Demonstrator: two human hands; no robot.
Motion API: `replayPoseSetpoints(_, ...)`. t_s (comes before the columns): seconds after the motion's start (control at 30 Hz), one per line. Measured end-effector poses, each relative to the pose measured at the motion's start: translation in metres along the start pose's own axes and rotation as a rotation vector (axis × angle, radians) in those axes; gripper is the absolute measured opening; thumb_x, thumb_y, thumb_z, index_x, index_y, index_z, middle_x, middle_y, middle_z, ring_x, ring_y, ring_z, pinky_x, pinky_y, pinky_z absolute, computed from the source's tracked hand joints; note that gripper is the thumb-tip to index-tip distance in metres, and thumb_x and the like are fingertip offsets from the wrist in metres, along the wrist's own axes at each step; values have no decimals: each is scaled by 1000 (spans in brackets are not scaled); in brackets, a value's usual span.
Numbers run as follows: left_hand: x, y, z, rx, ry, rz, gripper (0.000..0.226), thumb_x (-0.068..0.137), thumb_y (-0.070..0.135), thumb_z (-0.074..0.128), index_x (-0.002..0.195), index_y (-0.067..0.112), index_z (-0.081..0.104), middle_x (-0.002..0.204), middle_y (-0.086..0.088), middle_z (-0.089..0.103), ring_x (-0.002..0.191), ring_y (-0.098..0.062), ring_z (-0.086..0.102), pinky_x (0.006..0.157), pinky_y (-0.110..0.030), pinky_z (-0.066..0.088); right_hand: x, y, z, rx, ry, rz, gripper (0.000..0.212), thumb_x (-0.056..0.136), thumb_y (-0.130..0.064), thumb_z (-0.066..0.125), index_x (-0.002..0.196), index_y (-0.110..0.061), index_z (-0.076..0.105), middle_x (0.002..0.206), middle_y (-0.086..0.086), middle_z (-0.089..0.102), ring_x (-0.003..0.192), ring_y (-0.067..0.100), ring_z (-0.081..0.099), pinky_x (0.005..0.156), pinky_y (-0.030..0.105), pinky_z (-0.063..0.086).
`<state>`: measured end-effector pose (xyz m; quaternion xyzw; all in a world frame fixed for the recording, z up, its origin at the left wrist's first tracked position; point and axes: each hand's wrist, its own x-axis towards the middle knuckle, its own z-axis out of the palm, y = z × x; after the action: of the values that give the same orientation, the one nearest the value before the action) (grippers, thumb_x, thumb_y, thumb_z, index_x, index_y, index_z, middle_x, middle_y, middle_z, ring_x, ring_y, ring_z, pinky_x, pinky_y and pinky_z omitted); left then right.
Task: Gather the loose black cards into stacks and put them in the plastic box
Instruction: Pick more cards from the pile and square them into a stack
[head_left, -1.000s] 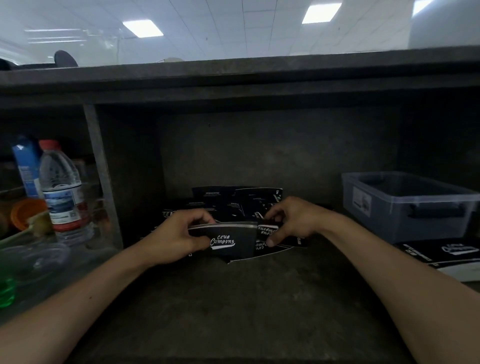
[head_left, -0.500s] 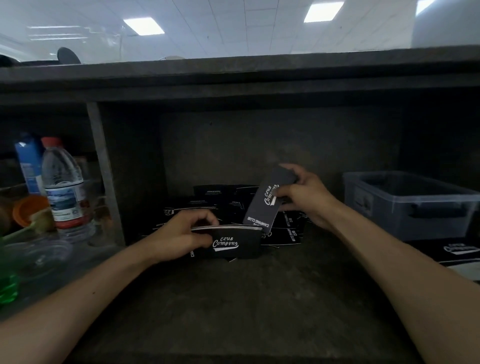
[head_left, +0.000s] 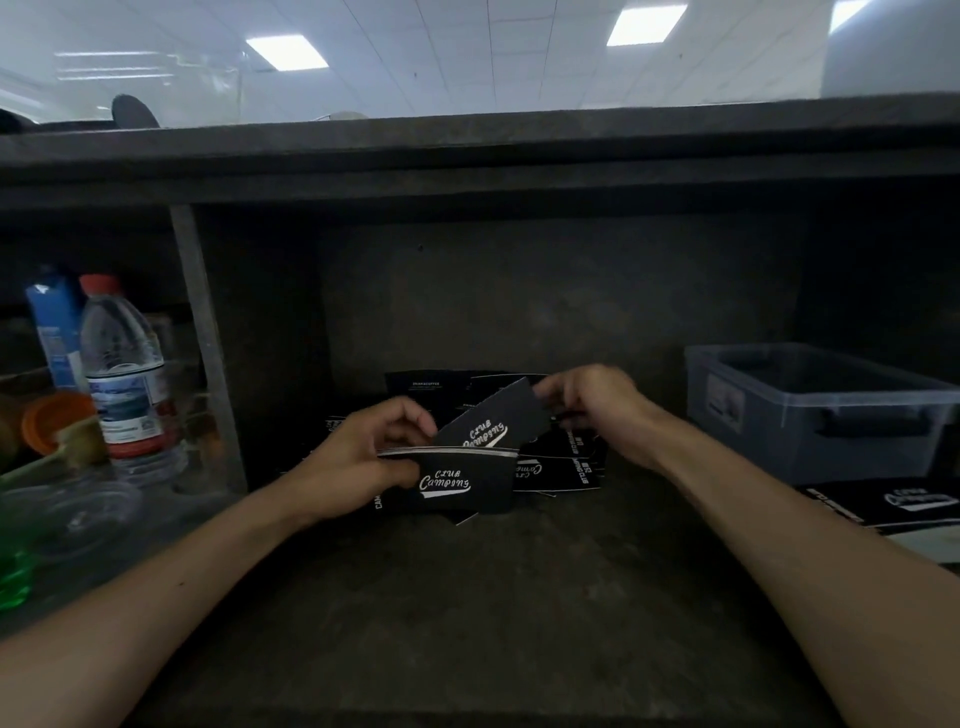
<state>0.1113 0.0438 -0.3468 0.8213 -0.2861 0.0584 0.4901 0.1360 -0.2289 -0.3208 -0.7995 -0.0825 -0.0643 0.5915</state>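
My left hand (head_left: 363, 457) grips an upright stack of black cards (head_left: 457, 483) with white "Club Camping" lettering, standing on the dark shelf. My right hand (head_left: 597, 410) pinches a single black card (head_left: 498, 418) by its upper right end and holds it tilted, its lower end touching the back of the stack. More loose black cards (head_left: 566, 467) lie spread flat behind and to the right of the stack. The plastic box (head_left: 810, 410), grey and translucent, stands at the right of the shelf, apart from both hands.
A water bottle (head_left: 124, 374) with a red cap, a blue carton (head_left: 54, 332) and an orange lid (head_left: 52, 421) stand at the left beyond a vertical divider (head_left: 208, 353). Black printed sheets (head_left: 893, 506) lie in front of the box. A low shelf top (head_left: 467, 156) overhangs.
My right hand picked one card from the pile, lifted it, and has now brought it down left against the back of the stack in my left hand.
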Motion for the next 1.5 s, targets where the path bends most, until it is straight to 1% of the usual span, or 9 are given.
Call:
replayPoseSetpoints(0.1,-3,2,0,47,-35,34,30,82,-12,65,101,10,69,103,-13,72,99,-30,68,86,-41,55,0,15,1,-455,-33,-170,25,95,-17,59,114,-28,72,117,-14,67,106,5,59,84,10,43)
replayPoseSetpoints(0.23,-6,3,0,114,-101,7,36,85,-11,64,106,16,73,106,-5,74,101,-23,69,90,-44,55,6,31,2,-849,-89,-192,50,87,-21,74,134,-23,59,134,1,61,111,17,61,95,25,48)
replayPoseSetpoints(0.47,-4,3,0,119,-58,-3,28,85,-7,68,104,14,70,104,-7,73,97,-22,70,89,-43,56,11,17,-13,-322,200,-135,25,82,-5,75,104,-16,71,86,-2,70,78,12,65,61,9,47)
replayPoseSetpoints(0.7,-3,-1,-1,131,-49,6,41,82,0,75,114,22,62,108,-1,69,102,-7,67,83,-21,55,2,0,-8,184,158,-136,85,73,13,75,137,-32,41,121,1,57,83,22,72,56,32,60)
replayPoseSetpoints(0.87,-2,-6,-2,110,-32,-18,68,78,3,79,131,32,48,118,5,66,111,-4,63,87,-20,55,-3,-4,-4,265,36,-86,44,82,0,75,116,-24,62,121,6,63,92,20,71,62,30,59)
replayPoseSetpoints(1.03,-1,-8,0,24,-12,-33,79,76,-3,80,140,28,44,131,3,60,116,-14,63,98,-36,54,-7,-3,-7,-13,-209,-58,20,84,-21,77,103,-19,69,105,8,74,96,20,73,76,32,60)
replayPoseSetpoints(1.17,-1,-6,-1,81,-58,4,45,81,-4,75,116,23,65,108,-3,73,105,-15,69,89,-30,57,-7,2,-4,-231,-272,-30,35,95,-46,59,97,-16,77,96,-3,77,93,11,72,88,31,54)
replayPoseSetpoints(1.33,-3,-3,0,143,-62,45,21,84,-4,72,99,11,70,100,-3,75,96,-14,71,85,-26,56,-4,12,-7,-650,-351,-112,47,70,-23,88,113,-26,72,94,-18,71,84,-10,63,75,9,45)
replayPoseSetpoints(1.5,-3,-2,1,189,-55,14,14,85,0,73,96,8,70,97,-3,74,92,-16,71,84,-33,57,2,13,-13,-692,-304,-33,48,64,-25,92,107,-30,71,93,-13,65,87,3,62,75,20,45)
